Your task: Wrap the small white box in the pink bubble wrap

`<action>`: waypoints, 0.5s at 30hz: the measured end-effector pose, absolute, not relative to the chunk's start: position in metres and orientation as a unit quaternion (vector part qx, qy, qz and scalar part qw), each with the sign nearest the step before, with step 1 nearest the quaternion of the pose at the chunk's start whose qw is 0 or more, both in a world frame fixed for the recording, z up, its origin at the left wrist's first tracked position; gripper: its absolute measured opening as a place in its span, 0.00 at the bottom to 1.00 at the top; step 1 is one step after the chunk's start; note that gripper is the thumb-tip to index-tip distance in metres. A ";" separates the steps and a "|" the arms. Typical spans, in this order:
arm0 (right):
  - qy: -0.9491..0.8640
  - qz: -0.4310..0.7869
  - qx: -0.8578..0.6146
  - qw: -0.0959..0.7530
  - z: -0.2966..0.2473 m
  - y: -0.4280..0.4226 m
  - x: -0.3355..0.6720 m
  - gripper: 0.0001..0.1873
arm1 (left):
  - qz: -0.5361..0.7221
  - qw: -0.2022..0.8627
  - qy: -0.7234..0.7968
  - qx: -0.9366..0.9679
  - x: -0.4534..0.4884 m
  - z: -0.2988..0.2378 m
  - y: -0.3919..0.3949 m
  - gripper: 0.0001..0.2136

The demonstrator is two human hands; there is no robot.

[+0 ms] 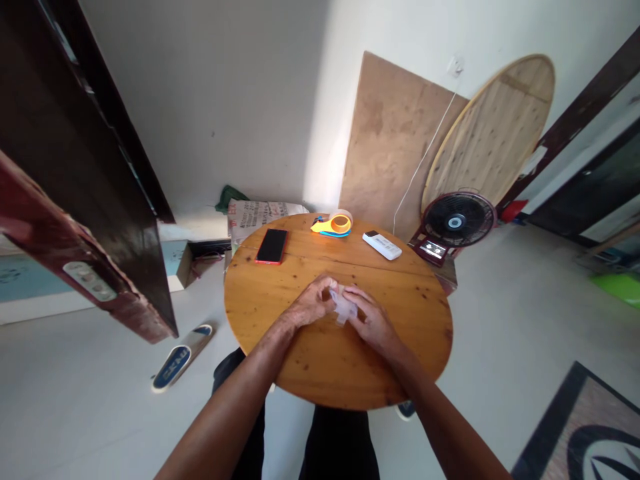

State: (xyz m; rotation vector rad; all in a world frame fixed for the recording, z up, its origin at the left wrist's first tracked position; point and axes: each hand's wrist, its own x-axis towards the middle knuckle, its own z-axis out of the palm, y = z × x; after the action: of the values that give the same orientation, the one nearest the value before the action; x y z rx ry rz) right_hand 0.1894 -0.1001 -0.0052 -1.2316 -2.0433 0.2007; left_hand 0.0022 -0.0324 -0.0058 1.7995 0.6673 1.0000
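Over the middle of the round wooden table, both my hands are closed on a small piece of translucent, whitish plastic. My left hand grips its left side between thumb and fingers. On the opposite side, my right hand has its fingers bent over the upper right of the piece. Part of the plastic hangs down between the hands; its exact kind cannot be made out. Beyond the hands, a yellow-orange tape dispenser with a blue base holds a roll of clear tape.
A phone with a red edge lies at the table's back left, and a white remote control at the back right. A dark red fan stands beyond the right edge. One slipper is on the floor near the door.
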 end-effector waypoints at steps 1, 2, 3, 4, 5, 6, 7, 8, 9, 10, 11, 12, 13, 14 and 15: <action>-0.795 0.075 -0.476 0.369 -0.007 -0.100 0.189 0.22 | 0.407 0.467 0.267 0.738 0.002 -0.006 -0.032 0.08; -0.794 0.073 -0.476 0.372 -0.007 -0.100 0.189 0.22 | 0.406 0.466 0.261 0.742 0.001 -0.006 -0.032 0.08; -0.792 0.074 -0.477 0.374 -0.007 -0.100 0.189 0.21 | 0.404 0.465 0.255 0.745 0.001 -0.006 -0.032 0.08; -0.790 0.077 -0.478 0.375 -0.007 -0.100 0.188 0.21 | 0.402 0.465 0.249 0.748 0.000 -0.005 -0.032 0.08; -0.789 0.080 -0.481 0.375 -0.006 -0.101 0.188 0.20 | 0.399 0.465 0.245 0.751 0.000 -0.004 -0.032 0.08; -0.787 0.083 -0.483 0.375 -0.005 -0.102 0.187 0.20 | 0.394 0.467 0.243 0.754 -0.001 -0.003 -0.033 0.08; -0.786 0.086 -0.485 0.375 -0.005 -0.102 0.187 0.19 | 0.387 0.471 0.240 0.756 -0.001 -0.003 -0.033 0.08; -0.784 0.089 -0.487 0.375 -0.005 -0.103 0.186 0.18 | 0.378 0.475 0.236 0.759 -0.001 -0.002 -0.034 0.08; -0.782 0.090 -0.489 0.375 -0.005 -0.104 0.186 0.17 | 0.371 0.479 0.233 0.761 -0.001 -0.003 -0.035 0.09; -0.781 0.089 -0.490 0.376 -0.004 -0.104 0.186 0.16 | 0.367 0.479 0.232 0.762 0.000 -0.004 -0.035 0.11; -0.781 0.089 -0.490 0.376 -0.004 -0.104 0.186 0.15 | 0.367 0.478 0.233 0.763 0.000 -0.006 -0.035 0.12; -0.781 0.089 -0.490 0.377 -0.004 -0.104 0.186 0.14 | 0.371 0.474 0.234 0.764 0.001 -0.008 -0.035 0.12; -0.781 0.090 -0.489 0.378 -0.004 -0.104 0.186 0.14 | 0.375 0.469 0.236 0.764 0.002 -0.010 -0.034 0.12; -0.781 0.091 -0.487 0.380 -0.004 -0.104 0.185 0.14 | 0.380 0.464 0.236 0.765 0.004 -0.013 -0.034 0.11; -0.780 0.093 -0.486 0.382 -0.004 -0.103 0.185 0.13 | 0.385 0.460 0.235 0.765 0.005 -0.015 -0.033 0.10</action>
State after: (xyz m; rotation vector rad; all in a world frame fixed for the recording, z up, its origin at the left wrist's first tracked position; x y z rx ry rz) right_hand 0.1850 -0.1035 -0.0041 -1.2405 -1.9911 0.2379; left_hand 0.0047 -0.0333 -0.0154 1.8835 0.5785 0.9482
